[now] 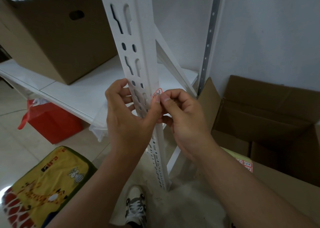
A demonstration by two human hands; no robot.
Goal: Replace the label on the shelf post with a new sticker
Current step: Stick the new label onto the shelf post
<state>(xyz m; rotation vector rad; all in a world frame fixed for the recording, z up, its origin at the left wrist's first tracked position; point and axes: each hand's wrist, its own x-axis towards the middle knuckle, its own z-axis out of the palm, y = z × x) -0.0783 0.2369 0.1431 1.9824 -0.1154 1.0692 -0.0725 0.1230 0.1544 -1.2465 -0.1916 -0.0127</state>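
A white slotted shelf post [136, 42] runs down the middle of the head view. A small white sticker with a red border and handwriting [158, 92] sits on the post's right face. My left hand [128, 116] wraps round the post from the left, its thumb reaching up to the sticker's lower edge. My right hand [181, 116] comes in from the right, with thumb and forefinger pinching at the sticker's lower right edge. Whether the sticker is fully stuck down is hidden by my fingers.
A sheet of red-bordered stickers [245, 164] lies on a cardboard box [285, 193] at lower right. An open carton [270, 116] stands behind it. Another box [57, 37] sits on the white shelf [83, 89]. Red bag [52, 123], yellow cushion [46, 184] and my shoe [136, 207] are on the floor.
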